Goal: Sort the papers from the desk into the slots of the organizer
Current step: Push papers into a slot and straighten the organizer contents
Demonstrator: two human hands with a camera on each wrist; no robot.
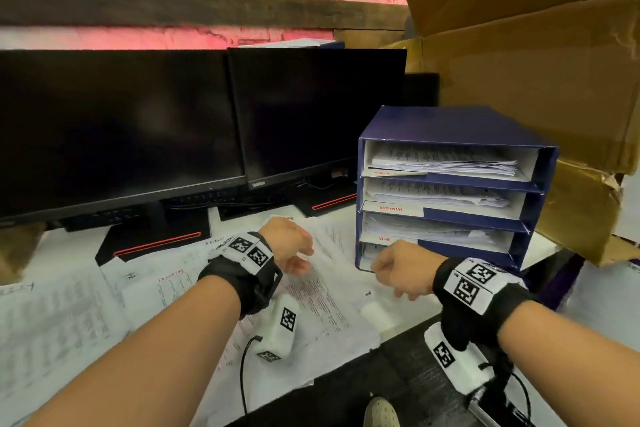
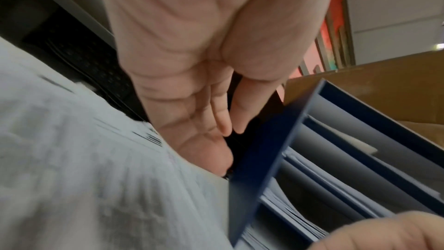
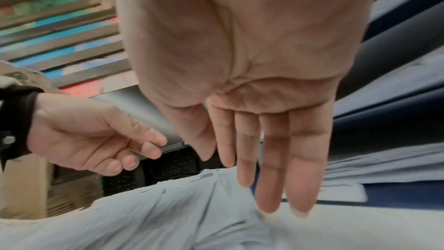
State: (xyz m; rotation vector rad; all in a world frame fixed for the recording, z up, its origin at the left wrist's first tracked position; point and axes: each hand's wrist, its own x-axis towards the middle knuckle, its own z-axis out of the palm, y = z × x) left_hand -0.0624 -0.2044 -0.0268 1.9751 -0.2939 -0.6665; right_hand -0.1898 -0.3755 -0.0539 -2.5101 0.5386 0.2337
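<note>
A blue organizer (image 1: pixel 445 123) stands at the right of the desk, with several stacked slots holding papers. Two slot labels read ADMIN (image 1: pixel 391 209) and H.R (image 1: pixel 384 238). Loose printed papers (image 1: pixel 322 291) cover the desk in front of it. My left hand (image 1: pixel 298 260) hovers over these papers, left of the organizer, with its fingers loosely curled and holding nothing. My right hand (image 1: pixel 384 270) is in front of the lowest slot. Its fingers (image 3: pixel 266 187) point straight down at the papers (image 3: pixel 168 216) and are empty. The organizer's blue wall (image 2: pixel 252 168) is close to my left hand (image 2: pixel 225 121).
Two dark monitors (image 1: pixel 138 128) stand behind the papers. Big cardboard boxes (image 1: pixel 540 73) crowd the organizer from behind and from the right. A small white object (image 1: pixel 377 314) lies near the desk's front edge. A shoe (image 1: pixel 381 412) shows on the dark floor below.
</note>
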